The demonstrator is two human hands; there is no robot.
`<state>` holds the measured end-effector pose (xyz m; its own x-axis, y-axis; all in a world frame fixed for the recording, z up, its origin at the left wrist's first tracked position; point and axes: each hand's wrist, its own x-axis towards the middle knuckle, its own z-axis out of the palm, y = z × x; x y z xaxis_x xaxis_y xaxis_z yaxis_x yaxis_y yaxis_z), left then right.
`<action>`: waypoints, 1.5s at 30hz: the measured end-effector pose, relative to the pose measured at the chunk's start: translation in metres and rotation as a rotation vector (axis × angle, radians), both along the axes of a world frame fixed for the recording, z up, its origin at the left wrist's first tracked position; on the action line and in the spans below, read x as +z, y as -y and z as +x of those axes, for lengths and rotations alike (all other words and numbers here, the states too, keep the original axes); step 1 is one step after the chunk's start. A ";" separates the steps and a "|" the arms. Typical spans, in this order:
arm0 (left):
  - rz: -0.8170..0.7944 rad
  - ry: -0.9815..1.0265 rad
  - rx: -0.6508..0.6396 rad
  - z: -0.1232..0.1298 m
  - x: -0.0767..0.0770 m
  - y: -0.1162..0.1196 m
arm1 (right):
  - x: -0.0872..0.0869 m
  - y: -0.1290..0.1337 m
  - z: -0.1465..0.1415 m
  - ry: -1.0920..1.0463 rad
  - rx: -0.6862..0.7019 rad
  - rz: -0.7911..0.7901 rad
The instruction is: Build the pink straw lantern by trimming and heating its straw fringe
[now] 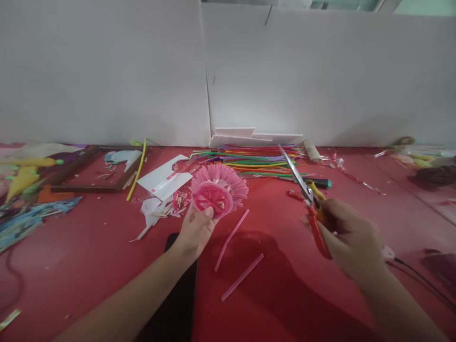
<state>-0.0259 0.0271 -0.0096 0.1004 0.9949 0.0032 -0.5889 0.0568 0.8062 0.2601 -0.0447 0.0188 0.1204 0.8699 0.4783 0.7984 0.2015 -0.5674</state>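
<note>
My left hand [199,228] grips a round pink craft flower [223,187], its thumb over the front ring. The piece has a fringe of short pink pipe-cleaner stems and a ring with crossing strips at the front. My right hand [351,232] is wrapped round the red and yellow handles of a pair of scissors [302,183]. Their blades point up and to the left, apart from the flower, and look nearly closed. Two loose pink pipe cleaners [242,277] lie on the red table below and between my hands.
Behind lies a bundle of coloured pipe cleaners [256,161], with a cutter [320,183] beside it. Left are white card [167,178], pink scraps [180,202], a brown frame [85,189] and a yellow stem [137,173]. A dark flat device [174,304] lies under my left forearm. White panels [107,71] stand behind.
</note>
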 end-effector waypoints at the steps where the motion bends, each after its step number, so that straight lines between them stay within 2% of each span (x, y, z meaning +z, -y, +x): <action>1: -0.006 -0.008 -0.002 -0.001 0.000 0.002 | 0.000 -0.001 -0.004 0.011 0.063 0.020; 6: -0.044 -0.038 -0.009 -0.005 0.002 0.007 | -0.015 0.002 -0.021 0.125 0.229 -0.011; 11: 0.015 -0.068 -0.063 -0.008 0.002 0.011 | -0.021 0.004 -0.025 -0.006 0.318 -0.209; 15: 0.018 -0.124 -0.108 -0.014 -0.005 0.016 | -0.022 0.003 -0.023 -0.074 0.344 -0.305; 20: 0.025 -0.107 -0.175 -0.021 -0.015 0.019 | -0.022 0.004 -0.022 -0.061 0.391 -0.258; 31: 0.032 -0.138 -0.209 -0.023 -0.018 0.016 | -0.022 0.004 -0.018 -0.042 0.418 -0.242; 41: -0.039 -0.060 -0.248 -0.018 0.001 0.015 | -0.024 0.002 -0.014 -0.055 0.447 -0.264; 45: -0.071 -0.082 -0.274 -0.022 -0.004 0.016 | -0.020 0.002 -0.018 -0.066 0.467 -0.236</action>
<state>-0.0483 0.0110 -0.0140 0.3623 0.9282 -0.0846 -0.4770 0.2626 0.8388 0.2425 -0.0466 -0.0013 -0.2825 0.9212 0.2677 0.6151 0.3881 -0.6863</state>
